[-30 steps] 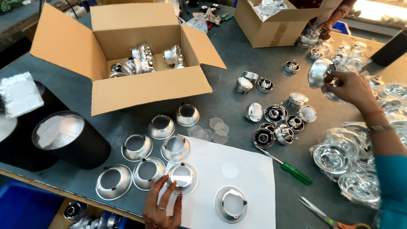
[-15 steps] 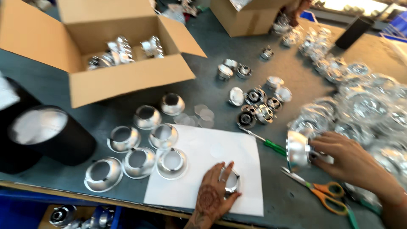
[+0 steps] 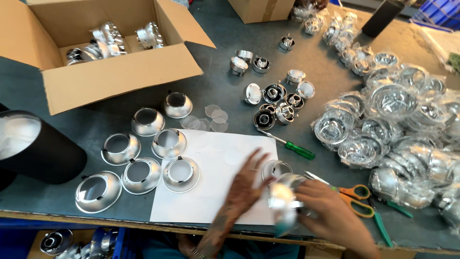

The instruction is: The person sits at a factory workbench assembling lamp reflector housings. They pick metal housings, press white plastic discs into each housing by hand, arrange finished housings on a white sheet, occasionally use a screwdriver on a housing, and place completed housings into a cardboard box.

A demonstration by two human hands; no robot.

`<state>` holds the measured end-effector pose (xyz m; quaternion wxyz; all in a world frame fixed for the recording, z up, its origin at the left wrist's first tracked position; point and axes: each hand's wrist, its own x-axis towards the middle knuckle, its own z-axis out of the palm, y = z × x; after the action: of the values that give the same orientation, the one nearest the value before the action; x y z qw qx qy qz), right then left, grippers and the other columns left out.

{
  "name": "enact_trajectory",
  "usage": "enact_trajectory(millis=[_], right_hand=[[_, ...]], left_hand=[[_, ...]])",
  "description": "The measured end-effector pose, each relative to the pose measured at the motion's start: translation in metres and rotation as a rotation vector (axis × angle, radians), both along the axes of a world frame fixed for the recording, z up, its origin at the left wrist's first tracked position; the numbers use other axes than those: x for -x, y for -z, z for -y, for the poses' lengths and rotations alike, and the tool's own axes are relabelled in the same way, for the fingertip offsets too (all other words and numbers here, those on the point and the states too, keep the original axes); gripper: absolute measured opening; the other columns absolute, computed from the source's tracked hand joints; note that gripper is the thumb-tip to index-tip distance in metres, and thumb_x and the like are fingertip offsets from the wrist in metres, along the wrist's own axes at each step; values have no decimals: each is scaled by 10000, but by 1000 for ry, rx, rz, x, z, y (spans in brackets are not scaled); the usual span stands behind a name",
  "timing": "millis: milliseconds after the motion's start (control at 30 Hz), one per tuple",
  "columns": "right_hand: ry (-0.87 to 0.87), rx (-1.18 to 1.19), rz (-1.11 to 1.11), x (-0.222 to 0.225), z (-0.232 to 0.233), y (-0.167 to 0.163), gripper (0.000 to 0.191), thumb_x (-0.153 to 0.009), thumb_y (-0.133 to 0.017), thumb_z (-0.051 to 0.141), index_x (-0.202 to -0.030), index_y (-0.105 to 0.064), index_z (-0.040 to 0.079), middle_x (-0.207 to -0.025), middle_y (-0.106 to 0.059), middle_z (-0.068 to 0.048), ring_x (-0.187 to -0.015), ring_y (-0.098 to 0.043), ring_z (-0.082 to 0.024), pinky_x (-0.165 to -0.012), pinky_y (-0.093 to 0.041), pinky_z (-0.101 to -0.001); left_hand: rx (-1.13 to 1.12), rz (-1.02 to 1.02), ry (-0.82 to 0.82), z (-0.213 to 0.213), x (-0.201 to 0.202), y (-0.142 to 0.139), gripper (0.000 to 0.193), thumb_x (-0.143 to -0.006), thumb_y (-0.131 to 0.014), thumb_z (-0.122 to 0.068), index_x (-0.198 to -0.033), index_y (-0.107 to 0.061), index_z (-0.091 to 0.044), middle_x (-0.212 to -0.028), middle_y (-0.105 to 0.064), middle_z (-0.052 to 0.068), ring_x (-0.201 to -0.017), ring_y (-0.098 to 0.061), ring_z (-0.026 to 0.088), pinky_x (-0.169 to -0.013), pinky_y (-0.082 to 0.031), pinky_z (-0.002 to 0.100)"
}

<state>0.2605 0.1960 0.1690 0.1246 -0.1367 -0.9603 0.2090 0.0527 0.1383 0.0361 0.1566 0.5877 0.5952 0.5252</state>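
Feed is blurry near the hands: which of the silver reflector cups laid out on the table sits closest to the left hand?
The cup at the paper's right edge, just beyond the left hand's fingertips; the others cluster further left.

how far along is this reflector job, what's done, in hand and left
Seven bare reflector cups sit grouped at the left edge of the white sheet, apparently finished. In hand: the right hand holds a shiny reflector while the left hand reaches to it. Left: a big heap of bagged reflectors on the right.

Right hand (image 3: pixel 330 216) holds silver reflector (image 3: pixel 283 204); left hand (image 3: pixel 247 180) touching.
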Motion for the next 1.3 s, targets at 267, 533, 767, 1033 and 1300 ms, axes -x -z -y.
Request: enact_trajectory(millis=[267,533,767,1033,1300], right_hand=[[-50,-124,150,88,41,50,352,-817,-684,79,-1161,-696,149,-848,-599,-84,-918,-593,-305,-853,-455,-457],[82,-73,18,73,33,40,550,-835,-695,100,-1377,-658,191,-1082,-700,-98,-959,-640,-300,-842,-504,-427],[119,17,-66,112,-29,51,396,-865,-742,180,-1254,-700,118,-1069,-692,-97,-936,-694,-277,-797,-543,-409],[146,-42,295,175,-61,79,601,-659,-893,315,-1185,-675,123,-1179,-584,-100,-976,-676,-315,-817,-532,-440],[156,129,44,158,-56,72,293,-827,-805,182,-1053,-654,71,-997,-697,-68,-869,-720,-246,-763,-562,-370]], left_hand=[[-14,3,-438,75,74,-23,240,-928,-679,-81,-1165,-711,-63,-1302,-678,105,-1148,-711,301,-937,-588,376],[302,31,-128,101,56,-38,597,-802,-831,-303,-1324,-600,-128,-1468,-512,103,-1340,-533,323,-1060,-484,436],[273,11,-157,110,45,-20,904,-761,-844,-298,-1517,-367,-162,-1588,-358,142,-1418,-395,370,-1122,-400,481],[254,-69,-265,130,42,-11,883,-779,-834,-309,-1521,-378,-159,-1519,-444,140,-1377,-443,377,-1117,-404,493],[-26,-63,-168,120,4,-12,721,-867,-800,-144,-1495,-447,-98,-1469,-559,166,-1343,-592,374,-1090,-530,433]])
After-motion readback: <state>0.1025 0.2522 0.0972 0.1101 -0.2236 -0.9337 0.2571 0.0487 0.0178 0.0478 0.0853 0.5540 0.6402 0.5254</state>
